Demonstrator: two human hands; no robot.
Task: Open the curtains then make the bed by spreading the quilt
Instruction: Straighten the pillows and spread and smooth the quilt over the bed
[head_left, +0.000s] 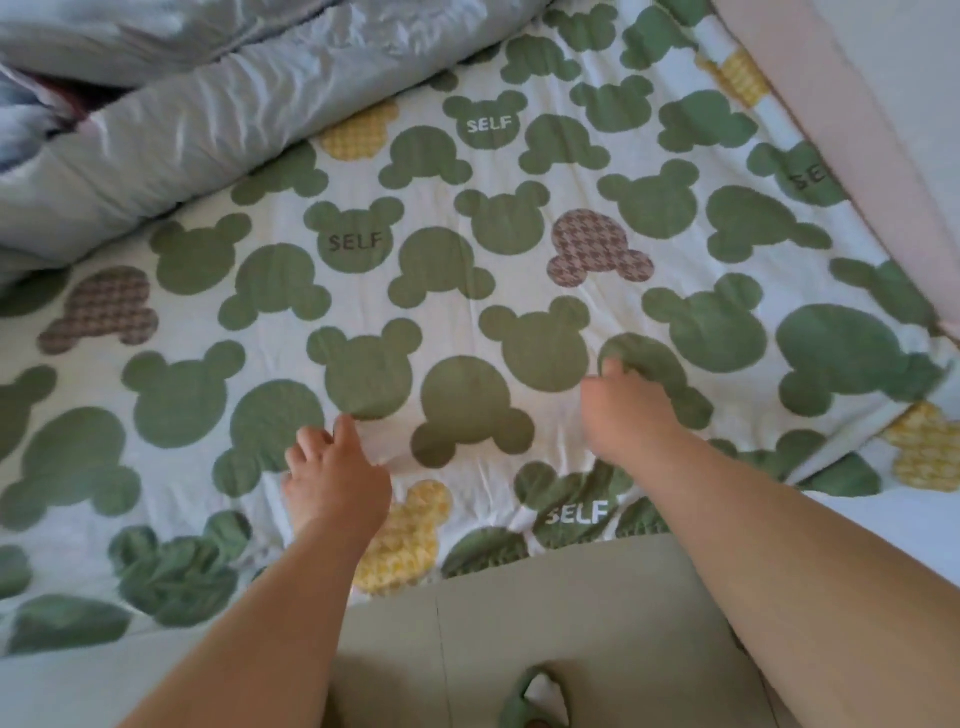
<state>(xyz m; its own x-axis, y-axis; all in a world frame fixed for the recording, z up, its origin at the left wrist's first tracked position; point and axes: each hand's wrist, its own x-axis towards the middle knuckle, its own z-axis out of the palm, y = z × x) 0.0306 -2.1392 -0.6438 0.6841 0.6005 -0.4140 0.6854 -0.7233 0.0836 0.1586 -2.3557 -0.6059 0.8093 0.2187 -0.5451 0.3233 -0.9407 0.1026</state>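
Green bear-head shapes on white cover the sheet (467, 249), which lies flat across most of the bed. Some shapes are yellow or brown check; several read "SELF". Left hand (332, 478): fingers curled, thumb and fingertips pinching a small fold of the sheet near the bed's near edge. Right hand (628, 410): closed into a loose fist, gripping sheet fabric, which bunches under the knuckles. Both forearms bare. Quilt (171, 119), pale grey and shiny, lies heaped in a rumpled roll along the far left, not spread. Pink bed frame (872, 156) borders the right side. Green slipper (535, 696) on the floor below.
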